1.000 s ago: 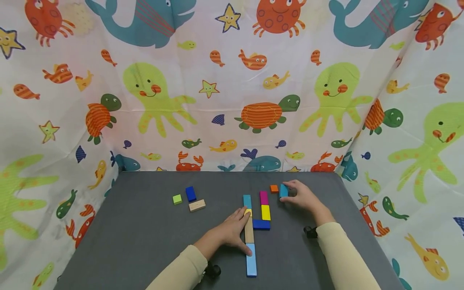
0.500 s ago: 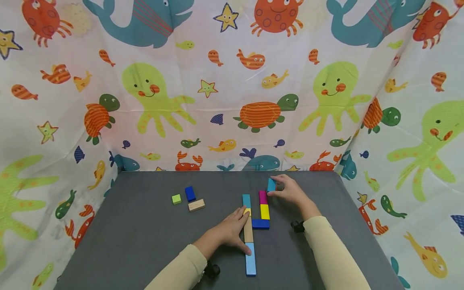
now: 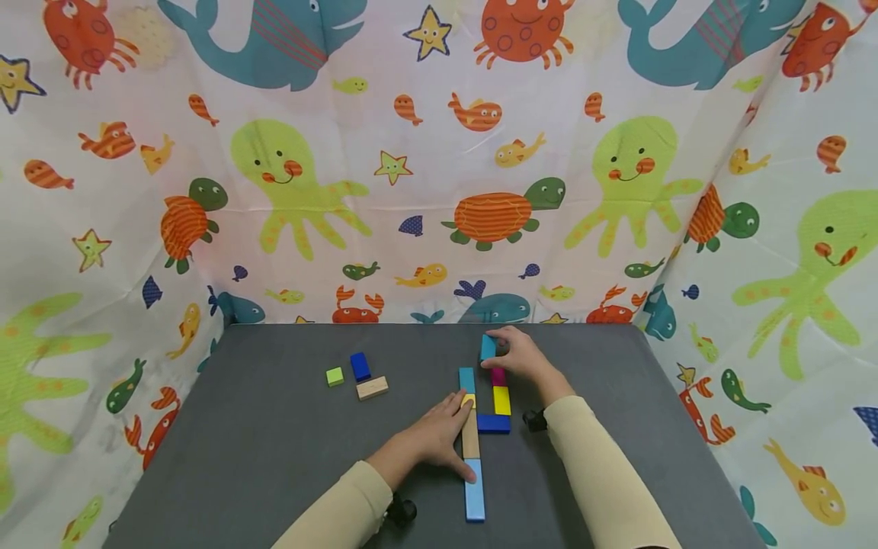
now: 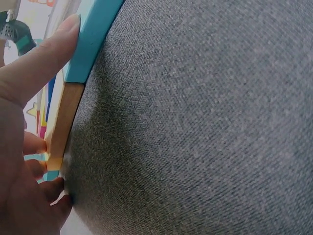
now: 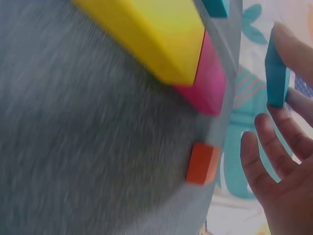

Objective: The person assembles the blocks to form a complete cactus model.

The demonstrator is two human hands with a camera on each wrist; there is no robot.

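My right hand (image 3: 524, 360) pinches a blue block (image 3: 488, 348) between thumb and fingertips, near the far end of a magenta block (image 3: 499, 377). A yellow block (image 3: 502, 400) adjoins the magenta one, and a dark blue block (image 3: 494, 424) lies crosswise at its near end. Left of these runs a straight row: a teal block (image 3: 466, 377), a small yellow block partly under fingertips, a wooden block (image 3: 469, 442) and a light blue block (image 3: 475, 499). My left hand (image 3: 432, 435) rests along this row, its thumb on the light blue block.
On the grey table (image 3: 274, 457), a green block (image 3: 334, 377), another dark blue block (image 3: 360, 367) and a second wooden block (image 3: 373, 388) lie to the left. An orange block (image 5: 203, 163) shows in the right wrist view. A patterned curtain (image 3: 425, 191) surrounds the table.
My right hand has carried the blue block leftward, from right of the orange block to beyond the magenta block. My left hand has stayed on the row.
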